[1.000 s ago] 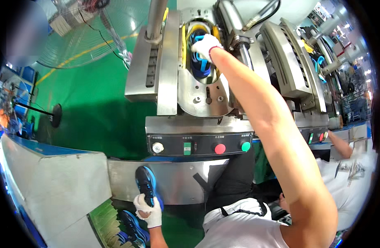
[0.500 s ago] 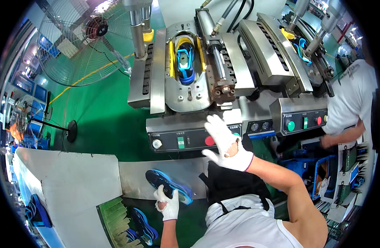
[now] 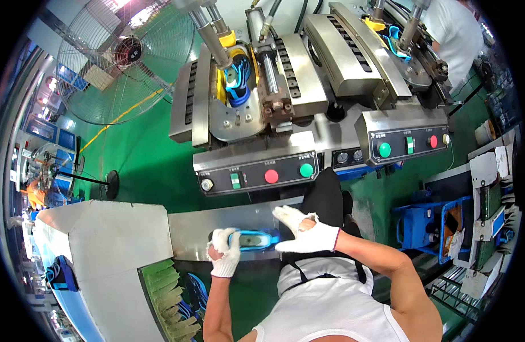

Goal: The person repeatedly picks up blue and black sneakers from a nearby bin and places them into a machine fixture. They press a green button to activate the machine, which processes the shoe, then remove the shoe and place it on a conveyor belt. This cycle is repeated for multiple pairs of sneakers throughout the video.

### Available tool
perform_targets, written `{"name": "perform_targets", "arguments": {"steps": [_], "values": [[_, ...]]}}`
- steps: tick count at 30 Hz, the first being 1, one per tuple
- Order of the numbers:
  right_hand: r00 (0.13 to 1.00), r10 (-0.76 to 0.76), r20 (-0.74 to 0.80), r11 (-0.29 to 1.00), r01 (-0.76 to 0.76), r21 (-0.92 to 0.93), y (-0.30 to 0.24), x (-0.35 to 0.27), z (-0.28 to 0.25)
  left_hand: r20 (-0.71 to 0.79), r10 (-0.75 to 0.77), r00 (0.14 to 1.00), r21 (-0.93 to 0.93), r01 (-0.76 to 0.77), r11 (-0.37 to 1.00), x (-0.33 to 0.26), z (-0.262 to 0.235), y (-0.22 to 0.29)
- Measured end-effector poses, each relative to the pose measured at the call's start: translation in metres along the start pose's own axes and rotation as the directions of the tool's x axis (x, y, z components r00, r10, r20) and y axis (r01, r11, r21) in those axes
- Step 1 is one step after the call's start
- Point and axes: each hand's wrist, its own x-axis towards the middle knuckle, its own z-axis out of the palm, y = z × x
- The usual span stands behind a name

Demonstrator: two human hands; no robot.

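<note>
A black and blue sports shoe (image 3: 255, 241) lies lengthwise over the metal shelf in front of me, its opening facing up. My gloved left hand (image 3: 223, 252) grips its left end, the fingers curled over the side. At the other end, my gloved right hand (image 3: 305, 230) is open, fingers spread, close beside the shoe's blue tip; whether it touches cannot be made out. Beyond the shelf, another blue and black shoe (image 3: 237, 80) sits in the press (image 3: 234, 126) between yellow pads, below metal columns.
A control panel (image 3: 256, 175) with coloured buttons fronts the press. A second press (image 3: 345, 62) stands to its right. A large fan (image 3: 128, 51) is at the far left. More shoes (image 3: 197, 290) lie by the green strips (image 3: 166, 299). Another person (image 3: 453, 34) is at the far right.
My right hand has come down from the control panel to the shoe. The shoe has turned level, opening up, still in my left hand. The other person has moved farther back.
</note>
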Motion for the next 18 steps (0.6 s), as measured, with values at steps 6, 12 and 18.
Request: {"name": "perform_targets", "arguments": {"steps": [6,12,18], "values": [[0.949,-0.119,-0.293,0.982,0.156,0.107,-0.002,-0.064,-0.003,0.008,-0.055,0.998,-0.472,0.052,0.88,0.029,0.038,0.1],[0.857,0.214,-0.468,0.976,-0.164,0.145,-0.01,-0.158,-0.027,0.452,-0.138,0.881,-0.484,0.372,0.792,0.044,0.085,0.183],[0.809,0.461,-0.365,0.866,-0.32,0.385,-0.015,-0.241,-0.027,0.487,0.206,0.849,-0.549,0.114,0.828,0.031,0.123,0.243]]}}
